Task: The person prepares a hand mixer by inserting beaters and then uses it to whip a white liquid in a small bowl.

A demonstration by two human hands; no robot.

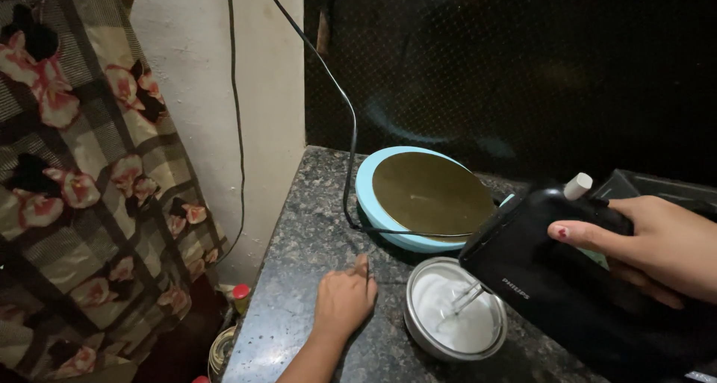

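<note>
small pale label (515, 288) on black mixer body, lower right

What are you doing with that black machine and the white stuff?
A person's right hand holds a black hand mixer tilted over a small metal bowl on the dark stone counter. The beaters dip into white cream inside the bowl. The left hand rests on the counter beside the bowl, not touching it. Behind sits a round blue turntable, and the mixer's cord runs up the wall.
</note>
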